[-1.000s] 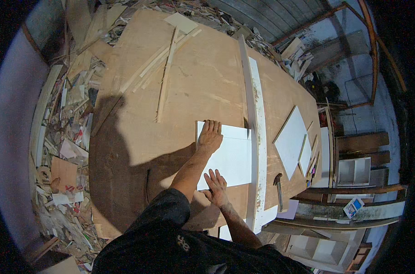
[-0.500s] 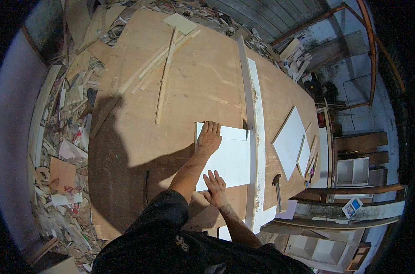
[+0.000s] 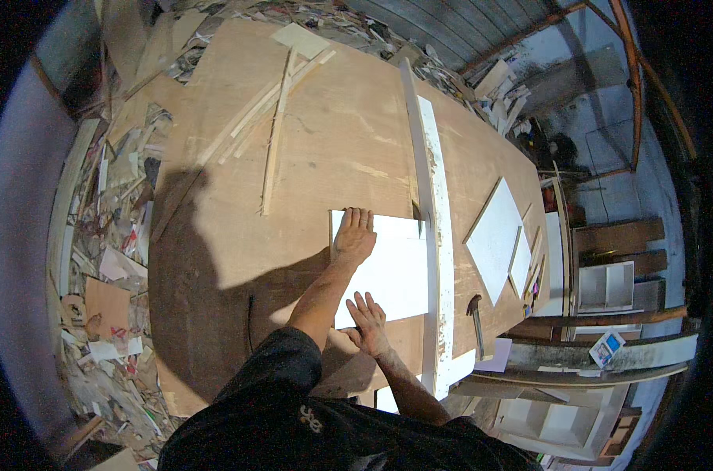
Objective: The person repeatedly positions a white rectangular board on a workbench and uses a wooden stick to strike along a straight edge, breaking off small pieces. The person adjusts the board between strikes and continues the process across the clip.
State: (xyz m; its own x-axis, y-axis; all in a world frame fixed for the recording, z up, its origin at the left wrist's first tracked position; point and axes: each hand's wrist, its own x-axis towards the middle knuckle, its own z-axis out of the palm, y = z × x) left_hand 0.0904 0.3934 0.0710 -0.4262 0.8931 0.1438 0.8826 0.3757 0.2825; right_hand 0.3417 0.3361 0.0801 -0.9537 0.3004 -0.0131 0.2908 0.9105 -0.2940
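Left hand (image 3: 355, 237) lies over the far left corner of the white panel (image 3: 396, 275), fingers together, grip unclear; right hand (image 3: 368, 323), fingers parted, rests at the near edge. Neither has shifted; the panel still meets the long board (image 3: 443, 275).

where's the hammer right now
In the head view, the hammer lies on the wooden table, right of the long white strip and below-left of the diamond-shaped panel.

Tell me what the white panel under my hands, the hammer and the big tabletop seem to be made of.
White panel: probably coated wood board; smooth, bright face with a thin darker edge.
Hammer: likely a metal head, being dark and curved; the handle's material is unclear.
Tabletop: seemingly bare plywood, tan with pale scuffs.
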